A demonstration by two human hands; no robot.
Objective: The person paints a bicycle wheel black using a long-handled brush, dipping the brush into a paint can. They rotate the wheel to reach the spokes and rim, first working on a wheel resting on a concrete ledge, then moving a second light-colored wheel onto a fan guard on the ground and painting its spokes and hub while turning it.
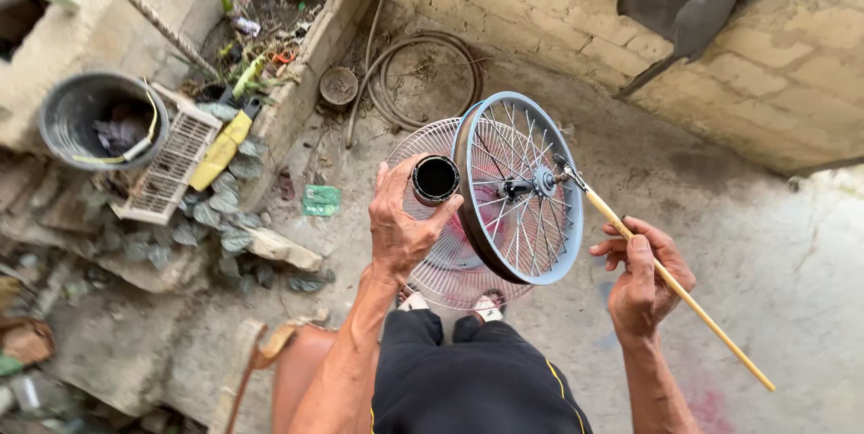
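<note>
Bicycle wheel rim [517, 187], light blue-grey with silver spokes, stands on edge between the two hands, hub [540, 182] near its middle. Left hand [402, 227] is closed around a small can [436, 179] with dark contents, held up just left of the rim, can mouth facing the camera; cannot tell if the can touches the rim. Right hand [643, 281] sits to the right of the wheel, fingers pinched on a long thin wooden stick [670, 283]; the stick's far tip [569, 170] reaches the hub, its back end runs down and right past the hand. Hands are apart, wheel between them.

Behind the wheel and under the left hand, a round wire fan grille [432, 263] with a reddish centre lies on the concrete floor [765, 245]. Person's black-clad knees [468, 371] below the hands, light shoes [490, 308] at the grille edge.

Beyond the left hand: coiled hose [423, 79] by the block wall [792, 65], small rusty dish [338, 86], green packet [320, 200] on the floor. Further left: black bucket [99, 119], white plastic crate [171, 164], yellow bottle [220, 148], rubble and leaves
</note>
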